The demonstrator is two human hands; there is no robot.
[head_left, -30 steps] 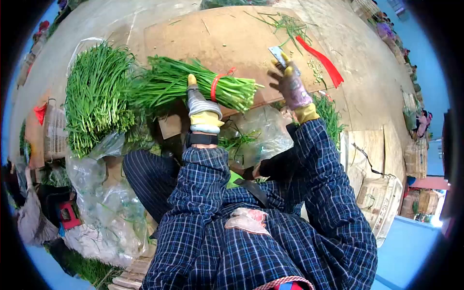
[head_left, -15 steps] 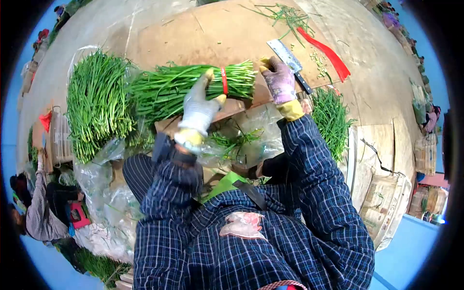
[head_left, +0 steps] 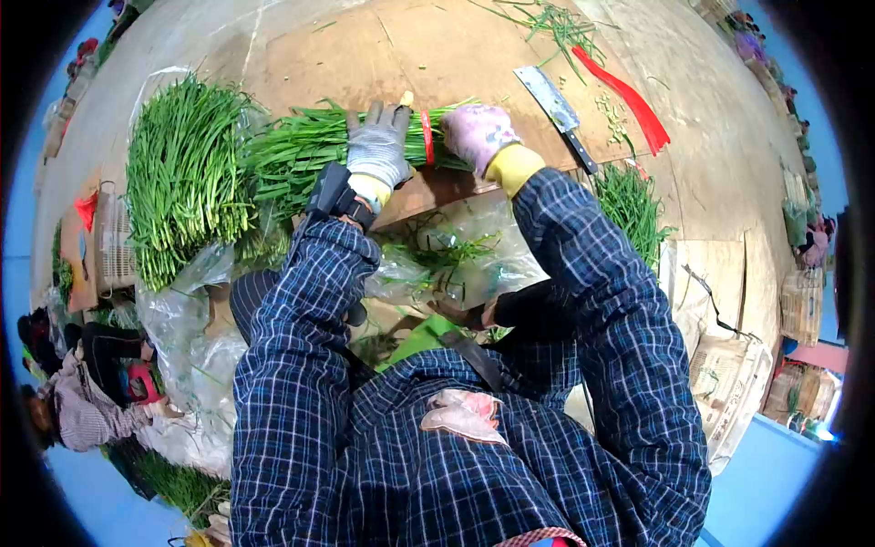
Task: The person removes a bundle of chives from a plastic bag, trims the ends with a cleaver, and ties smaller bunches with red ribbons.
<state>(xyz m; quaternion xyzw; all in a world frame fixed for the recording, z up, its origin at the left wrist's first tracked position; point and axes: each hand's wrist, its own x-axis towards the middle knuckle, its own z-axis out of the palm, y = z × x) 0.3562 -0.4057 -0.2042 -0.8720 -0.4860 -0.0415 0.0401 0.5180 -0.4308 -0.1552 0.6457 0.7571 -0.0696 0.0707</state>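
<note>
A bundle of garlic chives, tied with a red band, lies crosswise on a brown board. My left hand, in a grey glove, grips the bundle from above, just left of the band. At the pale stem ends, my right hand in a pink-and-white glove is closed round them, its fingertips hidden. Beside it, to the right, a cleaver rests with its dark handle toward me. A long red strip lies beyond the cleaver.
A large heap of chives stands at the left, by clear plastic sheeting. More greens lie right of the board. Loose trimmings are at the back. A plastic crate stands at lower right. Another person sits at far left.
My right hand has moved left from beside the cleaver onto the stem ends. My left hand has turned and laid its fingers across the bundle. The person at far left has lowered an arm.
</note>
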